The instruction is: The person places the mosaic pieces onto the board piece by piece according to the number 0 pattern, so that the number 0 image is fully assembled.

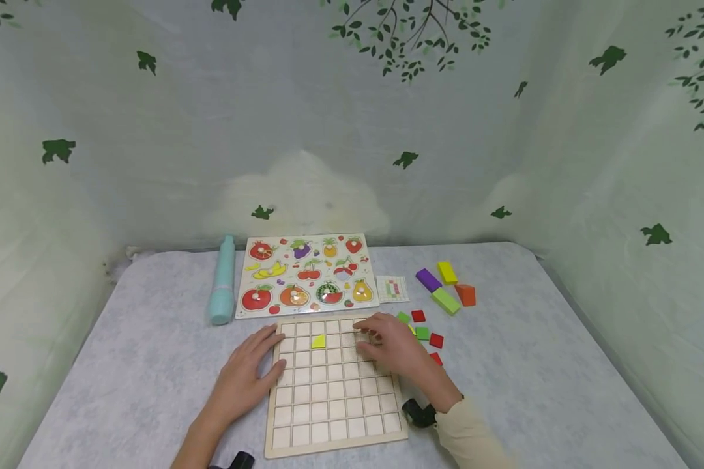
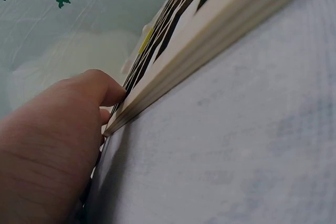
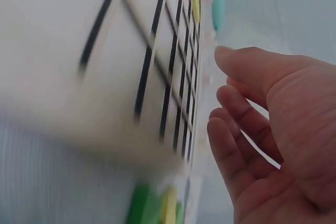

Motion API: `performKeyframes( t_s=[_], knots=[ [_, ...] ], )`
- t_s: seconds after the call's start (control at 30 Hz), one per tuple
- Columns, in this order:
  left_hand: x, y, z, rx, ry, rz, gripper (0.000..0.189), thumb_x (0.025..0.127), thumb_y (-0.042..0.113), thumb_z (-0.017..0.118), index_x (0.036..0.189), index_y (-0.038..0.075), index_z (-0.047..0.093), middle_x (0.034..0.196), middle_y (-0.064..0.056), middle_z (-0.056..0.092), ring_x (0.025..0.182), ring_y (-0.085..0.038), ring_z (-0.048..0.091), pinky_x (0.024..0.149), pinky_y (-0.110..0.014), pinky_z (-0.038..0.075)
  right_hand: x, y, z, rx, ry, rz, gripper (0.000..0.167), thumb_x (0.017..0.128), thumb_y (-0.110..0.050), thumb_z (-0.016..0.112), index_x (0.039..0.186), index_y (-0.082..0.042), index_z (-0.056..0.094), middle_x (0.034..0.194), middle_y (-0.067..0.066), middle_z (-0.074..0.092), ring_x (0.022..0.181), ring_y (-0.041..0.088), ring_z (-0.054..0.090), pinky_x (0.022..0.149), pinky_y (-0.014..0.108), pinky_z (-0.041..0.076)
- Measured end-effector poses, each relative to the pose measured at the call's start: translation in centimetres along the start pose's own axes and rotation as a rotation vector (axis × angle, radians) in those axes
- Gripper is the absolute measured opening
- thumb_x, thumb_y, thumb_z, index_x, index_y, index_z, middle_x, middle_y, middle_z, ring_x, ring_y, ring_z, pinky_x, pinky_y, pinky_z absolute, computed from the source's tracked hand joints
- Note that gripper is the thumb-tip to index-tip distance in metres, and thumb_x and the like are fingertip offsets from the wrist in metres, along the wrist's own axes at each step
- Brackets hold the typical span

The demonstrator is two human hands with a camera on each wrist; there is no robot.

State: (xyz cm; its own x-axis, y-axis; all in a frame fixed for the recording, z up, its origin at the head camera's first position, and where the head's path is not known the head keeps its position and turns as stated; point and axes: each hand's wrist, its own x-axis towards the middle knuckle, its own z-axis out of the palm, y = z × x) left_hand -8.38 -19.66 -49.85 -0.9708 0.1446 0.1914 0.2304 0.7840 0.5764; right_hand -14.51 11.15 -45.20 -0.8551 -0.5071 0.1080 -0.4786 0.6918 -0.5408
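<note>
A wooden grid board with square cells lies in front of me. One yellow tile sits in a cell in its upper part. My left hand rests at the board's left edge, its fingertips and thumb touching the frame; the left wrist view shows the thumb on the rim. Over the upper right of the board hovers my right hand, fingers loosely bent. In the right wrist view a gap separates that thumb from the fingers, and nothing shows between them.
Right of the board lie small red tiles and green tiles. Farther back are purple, yellow, green and orange blocks. A fruit puzzle, pattern card and teal bottle stand behind.
</note>
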Motion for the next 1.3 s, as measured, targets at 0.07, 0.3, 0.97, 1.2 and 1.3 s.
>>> performKeyframes(
  t_s=[0.07, 0.3, 0.97, 1.2, 1.3],
  knots=[
    [0.1, 0.0, 0.0, 0.001, 0.003, 0.003, 0.052, 0.094, 0.024, 0.075, 0.143, 0.011, 0.060, 0.157, -0.012, 0.048, 0.146, -0.037, 0.042, 0.116, -0.066, 0.036, -0.2, 0.6, -0.7, -0.008, 0.012, 0.000, 0.033, 0.091, -0.018, 0.080, 0.123, -0.011, 0.074, 0.107, 0.000, 0.071, 0.093, 0.014, 0.063, 0.078, 0.028, 0.058],
    [0.1, -0.1, 0.0, -0.003, 0.002, -0.001, 0.052, 0.094, 0.023, 0.075, 0.142, 0.012, 0.061, 0.157, -0.011, 0.048, 0.146, -0.036, 0.042, 0.116, -0.065, 0.036, -1.0, 2.7, -2.6, -0.043, 0.034, 0.058, 0.034, 0.091, -0.019, 0.080, 0.124, -0.012, 0.074, 0.113, 0.001, 0.072, 0.101, 0.018, 0.066, 0.085, 0.036, 0.060],
    [-0.1, -0.2, 0.4, 0.002, 0.011, 0.032, 0.050, 0.094, 0.023, 0.074, 0.141, 0.012, 0.061, 0.156, -0.011, 0.050, 0.144, -0.037, 0.044, 0.116, -0.063, 0.037, -2.7, 8.5, -4.8, -0.204, 0.064, 0.170, 0.032, 0.095, -0.007, 0.074, 0.126, -0.008, 0.073, 0.133, 0.010, 0.068, 0.118, 0.033, 0.063, 0.099, 0.049, 0.057],
    [0.0, -0.5, 0.2, -0.001, 0.007, 0.017, 0.052, 0.095, 0.025, 0.074, 0.143, 0.012, 0.060, 0.157, -0.010, 0.048, 0.146, -0.036, 0.042, 0.117, -0.063, 0.035, -2.4, 9.3, -5.1, -0.219, 0.054, 0.134, 0.030, 0.094, -0.006, 0.074, 0.124, -0.007, 0.074, 0.126, 0.010, 0.071, 0.113, 0.031, 0.064, 0.098, 0.049, 0.057],
    [0.0, -0.6, 0.2, -0.006, 0.007, 0.019, 0.052, 0.094, 0.025, 0.074, 0.143, 0.012, 0.060, 0.158, -0.011, 0.048, 0.146, -0.036, 0.042, 0.117, -0.063, 0.035, -2.4, 9.5, -5.0, -0.190, 0.063, 0.142, 0.028, 0.093, -0.007, 0.075, 0.121, -0.007, 0.075, 0.119, 0.008, 0.073, 0.105, 0.027, 0.066, 0.092, 0.046, 0.060]
  ],
)
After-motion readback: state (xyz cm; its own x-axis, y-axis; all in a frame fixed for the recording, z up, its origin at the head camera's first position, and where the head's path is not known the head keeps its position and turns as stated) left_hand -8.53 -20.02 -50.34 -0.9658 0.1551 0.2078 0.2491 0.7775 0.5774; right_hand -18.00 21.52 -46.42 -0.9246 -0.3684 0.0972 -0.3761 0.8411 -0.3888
